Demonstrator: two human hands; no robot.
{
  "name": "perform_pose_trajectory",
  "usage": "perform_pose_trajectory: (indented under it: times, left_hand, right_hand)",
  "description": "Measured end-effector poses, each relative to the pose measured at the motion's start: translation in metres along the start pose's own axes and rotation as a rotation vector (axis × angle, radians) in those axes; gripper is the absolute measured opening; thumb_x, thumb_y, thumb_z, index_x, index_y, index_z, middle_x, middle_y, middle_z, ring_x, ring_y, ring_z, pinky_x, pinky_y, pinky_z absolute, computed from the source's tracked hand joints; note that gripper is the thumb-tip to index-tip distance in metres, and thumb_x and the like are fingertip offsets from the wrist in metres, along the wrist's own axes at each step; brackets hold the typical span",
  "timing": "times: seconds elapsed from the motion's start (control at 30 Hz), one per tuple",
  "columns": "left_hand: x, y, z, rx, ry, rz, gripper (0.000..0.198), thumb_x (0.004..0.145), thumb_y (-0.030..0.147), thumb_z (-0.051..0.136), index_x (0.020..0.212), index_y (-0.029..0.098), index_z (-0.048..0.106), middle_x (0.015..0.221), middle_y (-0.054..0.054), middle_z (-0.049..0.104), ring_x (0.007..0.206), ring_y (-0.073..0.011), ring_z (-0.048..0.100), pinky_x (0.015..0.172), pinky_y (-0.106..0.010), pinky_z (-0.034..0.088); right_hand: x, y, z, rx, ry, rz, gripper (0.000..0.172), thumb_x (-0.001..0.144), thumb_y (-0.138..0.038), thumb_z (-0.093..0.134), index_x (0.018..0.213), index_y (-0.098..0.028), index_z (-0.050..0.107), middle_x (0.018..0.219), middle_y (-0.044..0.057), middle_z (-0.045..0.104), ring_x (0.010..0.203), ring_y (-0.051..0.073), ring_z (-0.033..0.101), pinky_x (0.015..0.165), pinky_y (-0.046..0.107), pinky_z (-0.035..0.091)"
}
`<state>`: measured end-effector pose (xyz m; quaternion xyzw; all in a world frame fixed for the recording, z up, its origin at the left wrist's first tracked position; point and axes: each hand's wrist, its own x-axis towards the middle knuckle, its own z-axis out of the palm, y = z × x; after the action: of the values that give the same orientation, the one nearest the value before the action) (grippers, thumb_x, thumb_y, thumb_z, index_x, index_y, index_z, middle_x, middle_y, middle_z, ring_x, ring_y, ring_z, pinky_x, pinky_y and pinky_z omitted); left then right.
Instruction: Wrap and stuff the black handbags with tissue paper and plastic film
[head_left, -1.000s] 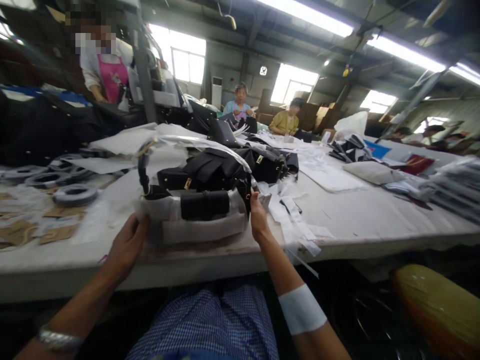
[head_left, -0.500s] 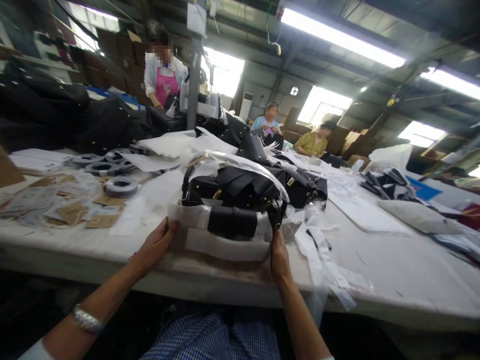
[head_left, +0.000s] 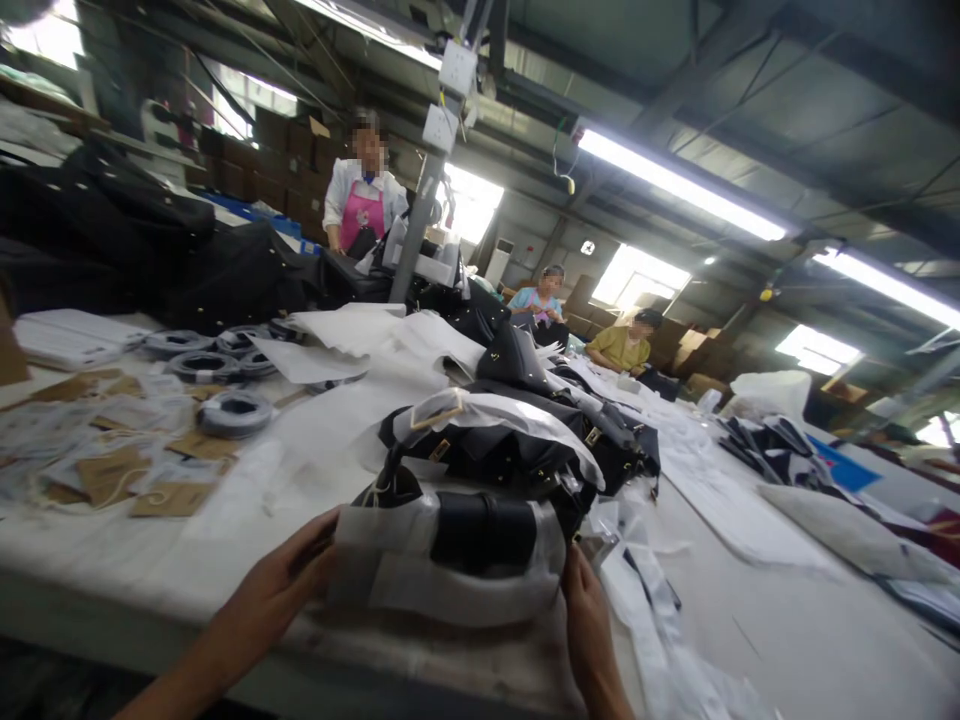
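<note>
A black handbag [head_left: 486, 532] stands at the front of the table, its lower part wrapped in whitish translucent paper [head_left: 465, 598]. Its handle [head_left: 517, 415] arches up behind, covered in a clear or white wrap. At the bag's left end my left hand [head_left: 304, 560] grips the wrapped side, thumb toward me. My right hand [head_left: 589, 610] closes on the opposite end, near a small metal ring; some of its fingers are hidden behind the bag. Directly beyond lie more black bags [head_left: 600, 440] with gold-coloured fittings.
Rolls of grey tape or strap [head_left: 234, 412] and brown tags in clear pouches [head_left: 112, 475] lie left on the white table [head_left: 810, 640]. Plastic strips [head_left: 660, 600] sit right of the bag. A post [head_left: 420, 220] rises behind, and a co-worker in a pink apron [head_left: 364, 212] stands beyond.
The view has tilted upward, so the bag and hands appear lower in the picture. Both hands keep hold of the bag's two ends.
</note>
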<state>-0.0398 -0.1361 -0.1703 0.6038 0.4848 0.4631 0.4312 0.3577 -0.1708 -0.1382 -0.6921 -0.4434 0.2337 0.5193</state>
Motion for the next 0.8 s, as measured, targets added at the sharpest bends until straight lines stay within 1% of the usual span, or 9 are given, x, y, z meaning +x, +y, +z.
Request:
perform_pose_trajectory:
  times: [0.07,0.13,0.23,0.3,0.4,0.5,0.6,0.7,0.8]
  left_hand:
    - [0.004,-0.003,-0.009,0.048,0.037,0.0,0.061,0.086,0.069,0.061,0.13,0.027,0.068,0.133,-0.005,0.07,0.127,-0.0335,0.062,0.109,-0.044,0.049]
    - [0.008,-0.001,-0.017,0.096,0.08,-0.007,0.058,0.08,0.07,0.066,0.12,0.028,0.075,0.125,-0.006,0.075,0.119,-0.0349,0.068,0.105,-0.046,0.053]
    - [0.014,0.006,-0.025,0.111,0.112,0.0,0.052,0.073,0.069,0.073,0.107,0.03,0.081,0.111,-0.006,0.08,0.106,-0.0345,0.074,0.094,-0.042,0.06]
    - [0.016,0.008,-0.027,0.096,0.114,0.016,0.048,0.072,0.069,0.073,0.102,0.032,0.082,0.105,-0.004,0.081,0.1,-0.0334,0.076,0.088,-0.039,0.063]
    - [0.017,0.007,-0.027,0.111,0.112,0.033,0.049,0.073,0.072,0.069,0.101,0.035,0.082,0.105,-0.002,0.081,0.1,-0.0329,0.076,0.09,-0.037,0.062]
    - [0.017,0.003,-0.028,0.185,0.071,0.05,0.048,0.08,0.072,0.062,0.108,0.037,0.08,0.113,0.0,0.079,0.108,-0.0319,0.074,0.095,-0.038,0.059]
    - [0.019,0.005,-0.031,0.236,0.072,0.087,0.048,0.089,0.069,0.051,0.119,0.04,0.075,0.123,0.003,0.075,0.118,-0.0298,0.069,0.101,-0.041,0.053]
    - [0.026,0.025,-0.032,0.229,0.152,0.136,0.047,0.095,0.064,0.045,0.128,0.04,0.069,0.127,0.003,0.073,0.122,-0.0276,0.066,0.102,-0.043,0.052]
    - [0.035,0.072,-0.027,0.206,0.209,0.27,0.044,0.097,0.058,0.049,0.135,0.039,0.062,0.13,0.003,0.072,0.118,-0.025,0.069,0.097,-0.039,0.056]
  right_hand:
    - [-0.002,-0.003,-0.006,-0.048,0.022,0.028,0.074,0.082,-0.077,0.054,0.124,-0.02,0.073,0.134,0.011,0.069,0.135,0.038,0.055,0.112,0.046,0.045]
    - [0.0,-0.002,-0.013,-0.108,0.066,0.051,0.076,0.077,-0.077,0.059,0.124,-0.019,0.074,0.136,0.011,0.068,0.136,0.04,0.054,0.113,0.049,0.044]
    - [0.008,0.005,-0.021,-0.162,0.117,0.058,0.08,0.071,-0.078,0.064,0.125,-0.019,0.074,0.137,0.012,0.067,0.137,0.042,0.052,0.115,0.053,0.042]
    - [0.013,0.011,-0.024,-0.172,0.1,0.047,0.078,0.069,-0.078,0.066,0.121,-0.02,0.076,0.133,0.012,0.069,0.135,0.043,0.054,0.112,0.053,0.046]
    - [0.018,0.019,-0.023,-0.194,0.084,0.051,0.076,0.069,-0.079,0.064,0.114,-0.02,0.079,0.126,0.012,0.074,0.129,0.043,0.059,0.105,0.049,0.053]
    - [0.023,0.027,-0.02,-0.2,0.105,0.008,0.075,0.072,-0.08,0.06,0.114,-0.02,0.079,0.125,0.011,0.074,0.129,0.04,0.06,0.105,0.044,0.053]
    - [0.031,0.035,-0.02,-0.188,0.021,-0.027,0.078,0.07,-0.08,0.062,0.114,-0.018,0.079,0.127,0.013,0.073,0.13,0.04,0.059,0.104,0.044,0.053]
    - [0.036,0.041,-0.021,-0.178,-0.049,-0.054,0.077,0.071,-0.078,0.063,0.117,-0.018,0.078,0.129,0.013,0.072,0.13,0.04,0.06,0.105,0.045,0.053]
    - [0.033,0.037,-0.022,-0.169,-0.029,-0.109,0.068,0.077,-0.073,0.062,0.117,-0.021,0.078,0.128,0.011,0.073,0.129,0.038,0.061,0.107,0.045,0.052]
